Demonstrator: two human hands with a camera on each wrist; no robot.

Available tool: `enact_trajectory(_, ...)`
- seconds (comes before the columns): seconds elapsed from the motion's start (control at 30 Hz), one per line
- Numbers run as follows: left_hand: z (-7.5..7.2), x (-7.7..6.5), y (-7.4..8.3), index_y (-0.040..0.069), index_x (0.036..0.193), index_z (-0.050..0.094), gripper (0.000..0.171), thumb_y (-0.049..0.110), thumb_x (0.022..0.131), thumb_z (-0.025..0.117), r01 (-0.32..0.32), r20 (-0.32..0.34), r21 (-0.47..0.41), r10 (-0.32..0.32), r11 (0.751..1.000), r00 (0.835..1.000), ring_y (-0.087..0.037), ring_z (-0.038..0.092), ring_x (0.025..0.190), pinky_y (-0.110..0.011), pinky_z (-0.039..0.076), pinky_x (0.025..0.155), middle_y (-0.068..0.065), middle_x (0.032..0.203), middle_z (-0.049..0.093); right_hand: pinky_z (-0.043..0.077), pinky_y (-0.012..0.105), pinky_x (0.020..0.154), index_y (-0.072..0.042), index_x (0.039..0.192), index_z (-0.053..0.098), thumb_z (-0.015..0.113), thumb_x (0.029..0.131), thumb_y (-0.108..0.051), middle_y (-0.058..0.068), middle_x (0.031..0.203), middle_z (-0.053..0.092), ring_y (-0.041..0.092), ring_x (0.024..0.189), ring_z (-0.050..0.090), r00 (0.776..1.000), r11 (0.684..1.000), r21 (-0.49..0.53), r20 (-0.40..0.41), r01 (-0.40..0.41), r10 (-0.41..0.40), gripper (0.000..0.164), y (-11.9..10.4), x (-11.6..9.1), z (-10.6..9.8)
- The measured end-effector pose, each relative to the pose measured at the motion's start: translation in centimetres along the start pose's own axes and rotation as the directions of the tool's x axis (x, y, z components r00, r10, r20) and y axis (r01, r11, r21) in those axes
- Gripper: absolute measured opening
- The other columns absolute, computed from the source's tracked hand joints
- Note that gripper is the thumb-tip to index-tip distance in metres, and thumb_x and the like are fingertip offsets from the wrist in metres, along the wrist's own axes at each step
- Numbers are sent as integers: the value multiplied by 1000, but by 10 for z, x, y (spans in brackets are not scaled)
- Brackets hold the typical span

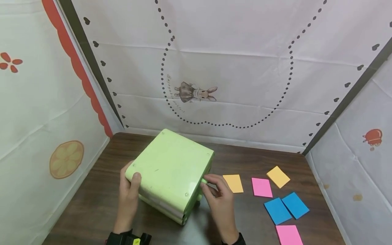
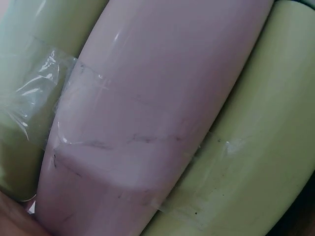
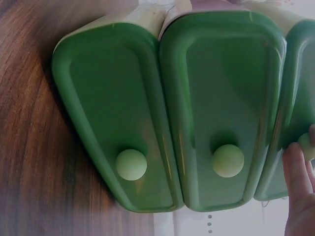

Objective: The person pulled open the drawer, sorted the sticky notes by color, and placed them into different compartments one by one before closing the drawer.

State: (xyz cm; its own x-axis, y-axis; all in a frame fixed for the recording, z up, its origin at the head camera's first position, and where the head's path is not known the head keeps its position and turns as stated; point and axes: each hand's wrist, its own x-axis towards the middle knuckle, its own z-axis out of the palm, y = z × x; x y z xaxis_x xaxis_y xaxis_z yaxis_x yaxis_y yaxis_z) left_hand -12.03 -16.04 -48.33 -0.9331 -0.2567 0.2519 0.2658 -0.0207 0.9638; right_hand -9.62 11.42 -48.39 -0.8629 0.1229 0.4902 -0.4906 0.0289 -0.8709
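A light green drawer box (image 1: 171, 170) stands at an angle on the table, its drawer side turned right. My left hand (image 1: 128, 195) holds its left side, thumb on the top edge. My right hand (image 1: 220, 200) pinches the top drawer's round knob (image 1: 204, 181) between thumb and fingers. In the right wrist view, three dark green drawer fronts (image 3: 221, 93) show; fingers are on the knob (image 3: 307, 146) at the right edge. The other two knobs (image 3: 228, 161) are untouched. A pinkish middle section (image 2: 157, 98) with clear tape fills the left wrist view. The drawers' insides are hidden.
Right of the box lie square paper notes: a yellow one (image 1: 233, 183), another yellow (image 1: 278, 177), a pink one (image 1: 261, 187), two blue (image 1: 277, 211) and a pink (image 1: 289, 234). Printed cloth walls (image 1: 232, 81) enclose the dark wooden table (image 1: 101, 190) at back and sides.
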Motion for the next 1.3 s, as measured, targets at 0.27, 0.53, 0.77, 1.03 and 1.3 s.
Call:
enact_trajectory(0.27,3,-2,1,14,159,39,49,23,112,50,11,20,2,-11,1000,1000,-25,43,131,-27,37,104,-5,149,44,61,40,90,-6,121,76,77,97,1,13,119,68,27,115,69,1000,1000,-1,-3,-25,25,25,1,2,-5)
enact_trajectory(0.53,5,-2,1,15,159,40,51,28,112,51,32,15,60,-33,998,999,-18,42,134,-25,35,106,-2,151,44,61,40,91,-7,120,77,79,97,-2,13,119,69,28,114,69,997,998,-5,-22,-69,69,24,-5,3,-7)
enact_trajectory(0.77,4,-2,0,16,159,41,51,30,112,50,38,-1,67,-38,997,999,-18,42,133,-28,34,107,-1,150,45,61,39,90,-3,117,77,79,95,4,16,118,69,27,112,70,996,998,2,-56,-63,63,23,-9,0,-13)
enact_trajectory(1.03,5,-3,2,17,159,41,51,32,111,51,52,-13,72,-51,996,999,-18,41,133,-33,32,108,-1,150,44,61,40,90,0,116,77,79,93,6,18,119,68,27,113,69,994,997,20,-70,-78,79,23,-11,-3,-23)
enact_trajectory(1.3,4,-3,2,17,159,41,52,34,111,51,60,-18,96,-58,994,998,-16,40,134,-35,31,109,0,150,44,63,34,85,-5,114,80,82,91,6,16,117,70,24,107,71,985,993,-35,-136,-110,104,25,-17,-8,-31)
